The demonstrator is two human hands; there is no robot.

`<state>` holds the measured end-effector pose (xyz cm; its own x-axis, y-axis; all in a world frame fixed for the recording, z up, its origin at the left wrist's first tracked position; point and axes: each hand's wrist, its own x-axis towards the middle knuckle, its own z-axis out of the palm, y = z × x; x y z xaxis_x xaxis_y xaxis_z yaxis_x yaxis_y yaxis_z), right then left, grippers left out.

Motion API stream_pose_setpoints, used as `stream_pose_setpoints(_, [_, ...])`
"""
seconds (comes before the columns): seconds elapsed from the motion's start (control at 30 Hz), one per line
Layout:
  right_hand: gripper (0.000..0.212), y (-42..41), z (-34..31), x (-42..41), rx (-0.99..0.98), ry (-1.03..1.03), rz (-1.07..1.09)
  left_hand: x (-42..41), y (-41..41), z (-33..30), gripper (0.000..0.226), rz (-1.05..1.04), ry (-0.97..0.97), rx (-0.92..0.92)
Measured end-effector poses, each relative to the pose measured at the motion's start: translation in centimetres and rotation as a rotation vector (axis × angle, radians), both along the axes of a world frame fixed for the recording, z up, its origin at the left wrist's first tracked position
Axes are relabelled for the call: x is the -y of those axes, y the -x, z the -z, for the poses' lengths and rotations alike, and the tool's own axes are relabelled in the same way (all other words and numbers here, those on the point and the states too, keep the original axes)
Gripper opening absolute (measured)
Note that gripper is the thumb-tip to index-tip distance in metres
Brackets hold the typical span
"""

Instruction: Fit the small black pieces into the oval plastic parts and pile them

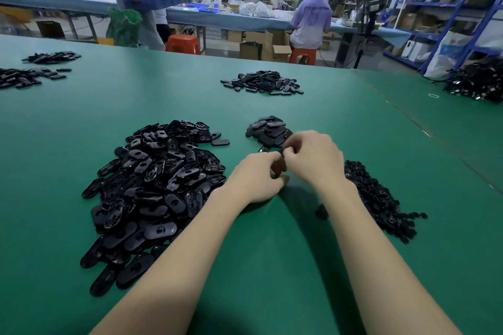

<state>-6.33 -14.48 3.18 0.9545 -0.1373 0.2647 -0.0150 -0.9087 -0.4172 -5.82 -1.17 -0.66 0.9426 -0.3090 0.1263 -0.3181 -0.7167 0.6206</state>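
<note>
Both forearms reach forward from the bottom edge over the green table and converge near its centre. The left hand lies low, its heel close to the table surface, knuckles up, fingers curled inward toward the right. The right hand sits slightly higher and further forward, wrist bent, fingers folded down and to the left so that the two sets of fingertips meet. Between them a dark oval part is pinched; only a sliver of it shows past the fingers. Both hands are closed on this part. Whether a small black piece is also held there cannot be told, as the fingers cover the spot.

To the left of the left forearm lies a large heap of oval plastic parts, loosely spread, some face up with a slot visible. To the right of the right forearm lies a heap of small black pieces, running along the table beside the wrist and forearm. Just beyond the hands sits a smaller pile of ovals, its near edge just beside the right hand's knuckles.

Further back a separate pile lies on the table, well apart from the hands.
</note>
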Motion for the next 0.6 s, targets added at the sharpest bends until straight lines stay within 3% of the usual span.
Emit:
stream_pose_setpoints(0.1, [0.025, 0.1, 1.1, 2.1, -0.134, -0.157, -0.012, -0.3, -0.4, 0.1, 0.014, -0.005, 0.084, -0.004])
stream_pose_setpoints(0.23, [0.026, 0.0, 1.3, 3.6, -0.273, -0.373, -0.209, -0.4, -0.2, -0.3, 0.032, -0.075, 0.231, -0.037])
stream_pose_setpoints(0.37, [0.025, 0.3, 0.9, 4.6, -0.333, -0.487, -0.288, 0.1, 0.5, -0.6, 0.012, -0.004, 0.544, -0.302])
stream_pose_setpoints(0.47, [0.016, 0.7, 0.2, 5.6, -0.334, -0.416, -0.253, 0.4, 0.8, -0.4, 0.011, -0.026, 0.665, -0.38])
stream_pose_setpoints(0.6, [0.017, 1.0, -0.5, 6.9, -0.259, 0.065, 0.002, 0.6, 0.7, -0.1, 0.013, -0.07, 0.785, -0.454])
